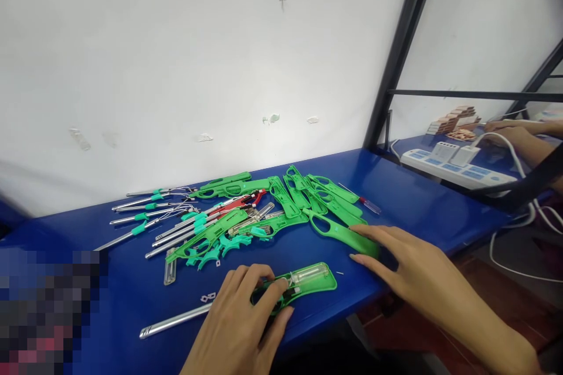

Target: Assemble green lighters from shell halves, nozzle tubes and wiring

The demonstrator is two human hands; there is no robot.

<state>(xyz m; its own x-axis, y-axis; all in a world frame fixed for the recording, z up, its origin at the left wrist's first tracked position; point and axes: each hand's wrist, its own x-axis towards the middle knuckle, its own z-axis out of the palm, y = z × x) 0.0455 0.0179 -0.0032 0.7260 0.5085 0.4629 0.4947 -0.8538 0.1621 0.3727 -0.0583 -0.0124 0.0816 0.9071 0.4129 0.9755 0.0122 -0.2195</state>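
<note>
My left hand (246, 316) is closed over a long-nosed lighter (325, 278) lying open on the blue table. Its green half-shell holds a clear fuel tank, and its metal tube (173, 321) points left; my fingers hide the middle. Between the thumb and fingers of my right hand (396, 255) is the wide end of a green lighter casing half (336, 231), smooth side up. Behind my hands lie several other green casing halves (285, 196), metal tubes with wires (149, 208), turquoise triggers (237, 241) and a clear fuel tank (169, 270).
A screwdriver (370, 205) with a clear handle lies beyond the casings. Small metal pieces (208, 297) are near my left hand. Past a black metal frame (398, 47), a white power strip (457, 170) holds plugs, with another person's hands (514, 132) beside stacked wooden blocks (455, 120).
</note>
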